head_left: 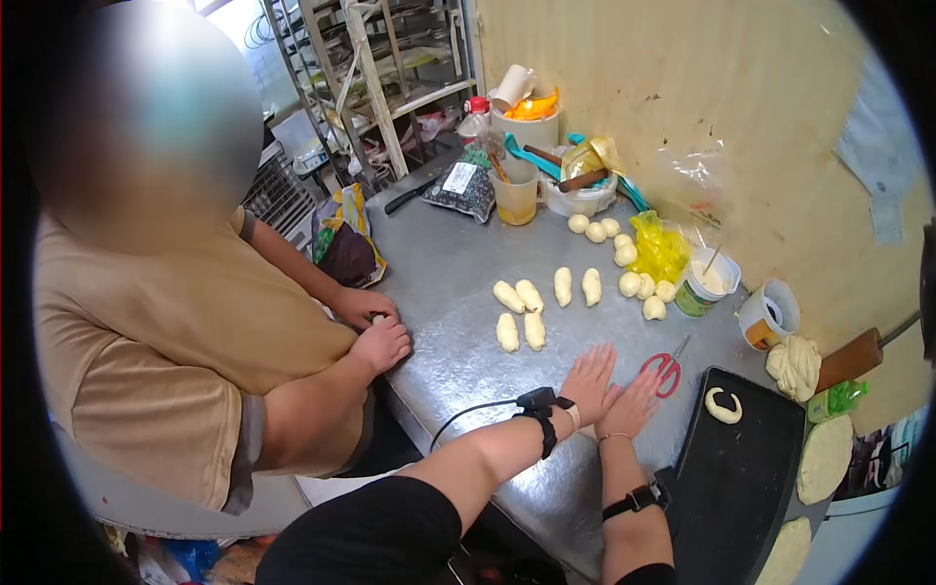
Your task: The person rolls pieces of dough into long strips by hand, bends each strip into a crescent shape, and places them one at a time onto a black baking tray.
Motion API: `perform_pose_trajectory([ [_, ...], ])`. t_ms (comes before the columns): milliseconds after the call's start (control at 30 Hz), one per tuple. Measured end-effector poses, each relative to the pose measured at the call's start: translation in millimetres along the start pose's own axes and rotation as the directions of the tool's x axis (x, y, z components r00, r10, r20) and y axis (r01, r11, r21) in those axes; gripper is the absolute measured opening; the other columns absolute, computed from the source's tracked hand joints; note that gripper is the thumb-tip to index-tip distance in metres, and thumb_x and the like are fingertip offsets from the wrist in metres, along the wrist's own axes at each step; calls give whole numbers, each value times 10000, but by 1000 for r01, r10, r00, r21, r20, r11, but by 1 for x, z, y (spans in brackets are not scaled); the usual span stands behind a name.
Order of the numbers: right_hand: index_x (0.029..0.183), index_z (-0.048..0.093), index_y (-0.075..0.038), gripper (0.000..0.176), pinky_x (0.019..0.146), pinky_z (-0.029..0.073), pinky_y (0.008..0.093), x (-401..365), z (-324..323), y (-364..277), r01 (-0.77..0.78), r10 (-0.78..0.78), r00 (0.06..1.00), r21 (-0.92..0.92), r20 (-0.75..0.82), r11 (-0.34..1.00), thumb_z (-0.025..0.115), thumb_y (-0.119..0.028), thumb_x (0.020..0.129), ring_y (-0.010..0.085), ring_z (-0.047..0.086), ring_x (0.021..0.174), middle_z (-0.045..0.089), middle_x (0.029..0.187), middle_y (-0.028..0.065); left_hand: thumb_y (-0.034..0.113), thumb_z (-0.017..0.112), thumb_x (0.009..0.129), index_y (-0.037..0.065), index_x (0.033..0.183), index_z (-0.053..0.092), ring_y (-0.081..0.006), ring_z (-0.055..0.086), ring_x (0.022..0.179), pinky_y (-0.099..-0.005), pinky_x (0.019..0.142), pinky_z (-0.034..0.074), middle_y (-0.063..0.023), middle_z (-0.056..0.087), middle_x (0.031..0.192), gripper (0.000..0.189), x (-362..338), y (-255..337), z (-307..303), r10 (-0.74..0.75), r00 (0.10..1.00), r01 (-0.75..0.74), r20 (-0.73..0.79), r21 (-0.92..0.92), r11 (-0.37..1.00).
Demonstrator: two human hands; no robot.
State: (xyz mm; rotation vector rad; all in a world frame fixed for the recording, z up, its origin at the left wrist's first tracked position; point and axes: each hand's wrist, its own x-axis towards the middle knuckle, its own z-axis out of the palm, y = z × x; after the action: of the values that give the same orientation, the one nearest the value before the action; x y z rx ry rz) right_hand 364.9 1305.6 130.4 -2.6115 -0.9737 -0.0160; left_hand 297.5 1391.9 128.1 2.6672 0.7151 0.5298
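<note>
My left hand (588,383) and my right hand (629,405) lie side by side, palms down, low over the metal table (439,322). Both have their fingers stretched out and pressed close together. Whatever may be under the palms is hidden. Red-handled scissors (663,374) lie just beyond my right fingertips. Past my left hand sit several short rolled dough pieces (534,331). To the right, a black baking tray (741,487) holds one curved dough piece (722,406).
A co-worker in a tan shirt (185,341) stands at the left, hands together at the table edge. Dough balls (624,255), a yellow bag (659,248), tubs (707,281) and a measuring jug (516,192) line the wall side. Flattened dough (826,458) lies beyond the tray.
</note>
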Motion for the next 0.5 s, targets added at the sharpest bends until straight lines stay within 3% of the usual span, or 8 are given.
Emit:
perform_pose_trajectory([
  [67, 1473, 231, 45, 732, 1142, 148, 555, -11, 12, 20, 257, -262, 947, 49, 184, 965, 450, -384, 921, 333, 134, 1464, 185, 1562, 217, 442, 453, 909, -47, 1396, 385, -406, 252, 1405, -488, 1118, 268, -227, 272, 1521, 694, -14, -3, -3, 72, 995, -70, 66, -40, 997],
  [133, 1471, 238, 46, 758, 1142, 149, 556, -93, -18, 30, 440, -403, 806, 16, 432, 898, 490, -377, 894, 344, 162, 1454, 203, 1556, 216, 487, 493, 881, -41, 1403, 381, -411, 274, 1397, -507, 1102, 294, -226, 271, 1524, 750, -119, -8, 1, 171, 970, -174, 174, 3, 985],
  [167, 1467, 247, 49, 783, 1137, 154, 566, -147, -31, 30, 407, -369, 807, 18, 462, 913, 509, -396, 878, 351, 180, 1447, 209, 1550, 225, 443, 546, 857, 3, 1436, 360, -416, 300, 1386, -520, 1092, 300, -225, 250, 1534, 750, -141, 13, -57, 86, 883, -84, 461, -24, 996],
  [200, 1463, 255, 52, 808, 1133, 158, 576, -180, -35, 26, 367, -329, 808, 20, 489, 930, 529, -414, 862, 359, 198, 1440, 216, 1544, 234, 512, 561, 844, 41, 1454, 351, -428, 299, 1382, -535, 1083, 306, -213, 227, 1547, 799, -184, 16, -62, 107, 917, -110, 383, -17, 994],
  [300, 1447, 248, 89, 849, 1114, 164, 615, -153, -34, 13, 93, -73, 897, -25, 436, 995, 527, -436, 841, 394, 153, 1447, 171, 1548, 266, 551, 547, 857, 90, 1476, 323, -428, 249, 1399, -550, 1083, 298, -222, 218, 1544, 803, -141, 14, -64, -1, 944, -46, 331, 134, 990],
  [367, 1448, 258, 79, 872, 1107, 162, 617, -72, -12, 12, -72, 79, 988, -55, 130, 996, 578, -443, 826, 374, 204, 1435, 212, 1535, 264, 535, 537, 870, 78, 1481, 302, -421, 226, 1408, -544, 1100, 274, -229, 216, 1541, 798, -57, -1, -36, -56, 983, 13, 172, 243, 970],
  [433, 1458, 246, 65, 858, 1123, 142, 605, 7, -14, 11, -68, 63, 992, -42, -113, 997, 566, -439, 842, 349, 199, 1441, 204, 1555, 211, 508, 537, 878, 31, 1477, 274, -420, 212, 1412, -527, 1124, 234, -237, 211, 1539, 810, 17, -30, -9, -24, 1000, 19, 17, 260, 965],
  [500, 1469, 224, 49, 876, 1137, 144, 573, 25, -3, 32, -53, 54, 998, -68, 20, 996, 551, -483, 855, 335, 170, 1452, 174, 1567, 200, 480, 548, 884, -17, 1468, 253, -431, 199, 1416, -513, 1143, 197, -241, 208, 1540, 821, 6, -24, -8, 50, 992, -63, 113, 115, 991],
])
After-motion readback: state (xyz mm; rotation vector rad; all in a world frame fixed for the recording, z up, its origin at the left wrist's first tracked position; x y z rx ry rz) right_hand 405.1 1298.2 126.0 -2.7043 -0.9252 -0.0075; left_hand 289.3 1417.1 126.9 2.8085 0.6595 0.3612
